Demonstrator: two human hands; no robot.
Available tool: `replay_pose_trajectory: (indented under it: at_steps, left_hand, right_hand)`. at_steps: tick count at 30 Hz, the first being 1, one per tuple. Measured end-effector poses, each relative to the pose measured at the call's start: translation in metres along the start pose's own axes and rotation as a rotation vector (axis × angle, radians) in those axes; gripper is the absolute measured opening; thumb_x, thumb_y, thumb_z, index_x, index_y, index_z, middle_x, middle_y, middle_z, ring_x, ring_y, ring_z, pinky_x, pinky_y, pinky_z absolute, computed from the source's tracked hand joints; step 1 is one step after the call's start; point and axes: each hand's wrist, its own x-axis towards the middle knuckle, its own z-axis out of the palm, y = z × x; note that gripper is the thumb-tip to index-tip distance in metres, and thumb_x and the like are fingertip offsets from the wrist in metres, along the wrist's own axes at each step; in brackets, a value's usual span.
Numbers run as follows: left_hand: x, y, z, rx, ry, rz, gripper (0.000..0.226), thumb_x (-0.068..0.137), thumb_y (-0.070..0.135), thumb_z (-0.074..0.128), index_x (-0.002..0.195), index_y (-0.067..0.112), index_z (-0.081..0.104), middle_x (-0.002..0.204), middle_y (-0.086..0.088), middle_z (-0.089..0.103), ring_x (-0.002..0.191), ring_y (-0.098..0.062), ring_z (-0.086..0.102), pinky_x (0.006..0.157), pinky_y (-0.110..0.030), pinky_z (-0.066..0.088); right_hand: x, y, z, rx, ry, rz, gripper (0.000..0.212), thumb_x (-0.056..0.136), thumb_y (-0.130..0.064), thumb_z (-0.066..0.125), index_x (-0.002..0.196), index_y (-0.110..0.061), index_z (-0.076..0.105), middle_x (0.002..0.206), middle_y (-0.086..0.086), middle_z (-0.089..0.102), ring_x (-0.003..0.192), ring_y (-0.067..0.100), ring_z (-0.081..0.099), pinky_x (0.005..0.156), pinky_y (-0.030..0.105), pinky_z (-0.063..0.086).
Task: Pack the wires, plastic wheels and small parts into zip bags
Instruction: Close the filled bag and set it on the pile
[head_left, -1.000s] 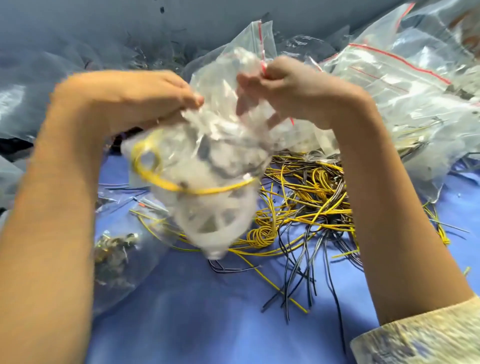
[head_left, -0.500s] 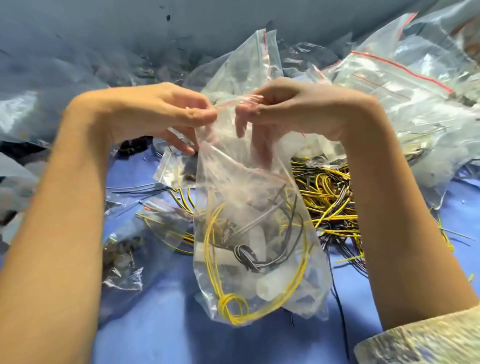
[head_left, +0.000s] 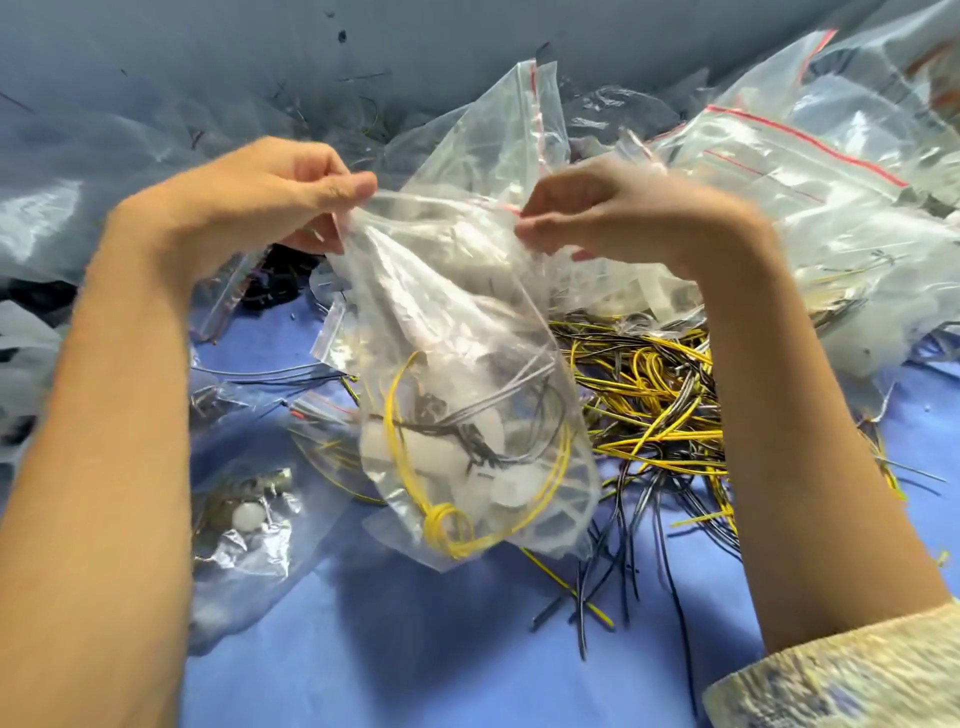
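Observation:
I hold a clear zip bag (head_left: 457, 332) up over the blue table. My left hand (head_left: 275, 192) pinches its top left corner and my right hand (head_left: 618, 208) pinches the top right end of its red zip strip. Inside hang a coiled yellow wire (head_left: 447, 525), black and grey wires (head_left: 483, 431) and white plastic wheels (head_left: 498, 478). A pile of loose yellow and black wires (head_left: 660, 410) lies on the table behind and right of the bag.
A heap of clear zip bags (head_left: 810, 197) with red strips fills the back right. Another bag with small metal parts and a white wheel (head_left: 244, 514) lies at the left by my forearm. Blue cloth (head_left: 415, 649) covers the table in front.
The bag hung bunched and swinging a second ago; it has dropped straight. My hands have moved apart along its top edge, stretching the mouth wide.

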Motion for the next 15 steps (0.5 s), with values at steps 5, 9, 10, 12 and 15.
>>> replay_pose_trajectory:
  at_steps: [5,9,10,12,15]
  left_hand:
    - [0.001,-0.004,0.002,0.017,-0.005,-0.059,0.019,0.094,0.022,0.051,0.077,0.013,0.053,0.073,-0.003,0.059,0.052,0.003,0.059,0.058,-0.008,0.051]
    - [-0.003,-0.006,0.000,-0.028,-0.012,-0.049,0.019,0.094,0.017,0.051,0.077,0.011,0.054,0.069,0.000,0.063,0.055,0.003,0.061,0.057,-0.006,0.049]
    - [-0.004,-0.007,-0.001,-0.032,-0.004,-0.037,0.018,0.093,0.015,0.052,0.077,0.010,0.055,0.068,0.002,0.064,0.058,0.003,0.062,0.059,-0.006,0.049]
    - [-0.005,-0.010,-0.004,-0.031,0.008,-0.010,0.014,0.091,0.014,0.056,0.077,0.011,0.056,0.068,0.003,0.064,0.060,0.004,0.062,0.063,-0.006,0.050]
    - [-0.003,-0.015,-0.006,-0.084,0.037,0.010,0.013,0.084,0.010,0.061,0.075,0.014,0.053,0.061,0.008,0.063,0.059,0.003,0.062,0.066,-0.008,0.052]
  right_hand:
    - [0.000,0.011,0.003,-0.011,-0.100,0.113,0.018,0.093,-0.031,0.058,0.103,-0.019,0.067,0.108,0.004,0.066,0.103,0.020,0.061,0.088,0.035,0.054]
    - [0.001,0.017,0.003,-0.026,-0.179,0.135,0.016,0.094,-0.030,0.057,0.103,-0.022,0.067,0.104,-0.003,0.066,0.092,0.007,0.060,0.085,0.027,0.054]
    - [0.001,0.017,0.004,-0.033,-0.197,0.145,0.016,0.094,-0.028,0.056,0.103,-0.019,0.066,0.104,-0.001,0.067,0.089,0.005,0.061,0.086,0.028,0.054]
    - [0.000,0.016,0.006,0.032,-0.200,0.160,0.013,0.095,-0.022,0.055,0.099,-0.012,0.063,0.098,0.003,0.069,0.082,0.004,0.066,0.082,0.026,0.056]
    - [-0.002,0.011,0.001,0.160,-0.110,0.107,0.009,0.095,-0.013,0.055,0.091,-0.006,0.061,0.082,0.003,0.069,0.070,0.005,0.069,0.076,0.022,0.058]
